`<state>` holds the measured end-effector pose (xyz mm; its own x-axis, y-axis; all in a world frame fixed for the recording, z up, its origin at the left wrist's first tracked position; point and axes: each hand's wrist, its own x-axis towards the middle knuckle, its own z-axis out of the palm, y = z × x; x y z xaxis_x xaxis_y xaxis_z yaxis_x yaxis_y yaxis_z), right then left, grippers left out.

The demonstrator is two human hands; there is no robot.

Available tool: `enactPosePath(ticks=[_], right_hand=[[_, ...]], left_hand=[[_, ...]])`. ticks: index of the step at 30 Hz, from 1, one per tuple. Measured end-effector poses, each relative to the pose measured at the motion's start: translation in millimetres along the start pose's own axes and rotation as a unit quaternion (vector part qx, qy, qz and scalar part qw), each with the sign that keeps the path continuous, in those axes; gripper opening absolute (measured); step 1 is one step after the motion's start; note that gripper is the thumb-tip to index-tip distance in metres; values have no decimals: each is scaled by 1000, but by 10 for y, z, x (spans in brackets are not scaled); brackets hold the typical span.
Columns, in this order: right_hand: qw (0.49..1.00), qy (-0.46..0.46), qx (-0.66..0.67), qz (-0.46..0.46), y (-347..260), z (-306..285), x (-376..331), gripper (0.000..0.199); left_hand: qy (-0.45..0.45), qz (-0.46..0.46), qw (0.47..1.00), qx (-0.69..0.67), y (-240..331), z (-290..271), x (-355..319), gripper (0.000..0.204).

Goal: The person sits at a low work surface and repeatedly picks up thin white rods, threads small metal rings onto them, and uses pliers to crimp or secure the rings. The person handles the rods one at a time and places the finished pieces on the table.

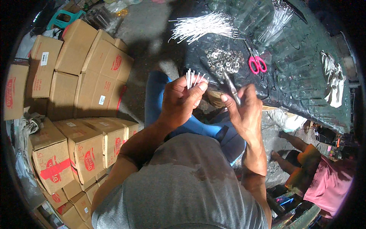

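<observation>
Grey shirt (179, 183), lower centre; left hand (179, 101), mid-frame, pinching white strands (188, 79); right hand (246, 108) gripping metal tool (231, 89) below ring pile (225, 62), upper centre.

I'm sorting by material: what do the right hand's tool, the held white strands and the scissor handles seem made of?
Tool: probably metal, silvery with bright highlights. Strands: matte white, perhaps cord or coated wire; can't tell which. Scissor handles: likely plastic, from their smooth bright pink.
</observation>
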<state>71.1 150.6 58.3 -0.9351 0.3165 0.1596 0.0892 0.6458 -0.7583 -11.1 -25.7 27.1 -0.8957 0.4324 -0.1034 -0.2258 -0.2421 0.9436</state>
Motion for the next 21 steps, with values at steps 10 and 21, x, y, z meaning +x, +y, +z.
enactPosePath(ticks=[10, 21], right_hand=[[972, -23, -179, -153, 74, 23, -126, 33], [963, 18, -152, -222, 108, 43, -59, 35]], left_hand=[[-36, -4, 996, -76, -13, 18, 10, 9], [-34, -8, 999, -15, -3, 4, -31, 7]])
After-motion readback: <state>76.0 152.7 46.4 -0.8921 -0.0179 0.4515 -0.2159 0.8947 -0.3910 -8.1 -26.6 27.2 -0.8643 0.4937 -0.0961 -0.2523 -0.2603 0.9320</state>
